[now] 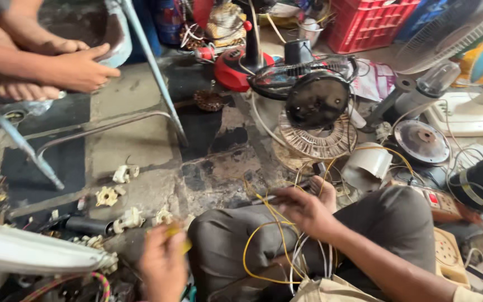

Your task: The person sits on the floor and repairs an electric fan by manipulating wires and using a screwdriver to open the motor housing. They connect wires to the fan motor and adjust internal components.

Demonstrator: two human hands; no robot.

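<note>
My right hand [304, 210] is over my raised knee in grey trousers [236, 240], fingers closed on a bundle of yellow wires [264, 235] that loop down across the knee, with thin white wires [300, 254] beside them. A thin dark rod [255, 200] sticks out left of this hand. My left hand [162, 264] is low at the bottom edge, closed on a small yellow thing [178, 234], blurred. Just beyond the right hand lies a copper-wound fan stator [315, 141] with a black fan motor housing [317, 100] above it.
Another person's hands [71, 67] rest at the top left by a metal stool frame [157, 84]. Small white plastic parts [119, 197] litter the stained floor. A red fan base [236, 68], a red crate [367, 22], a power strip [440, 202] and fan guards crowd the right.
</note>
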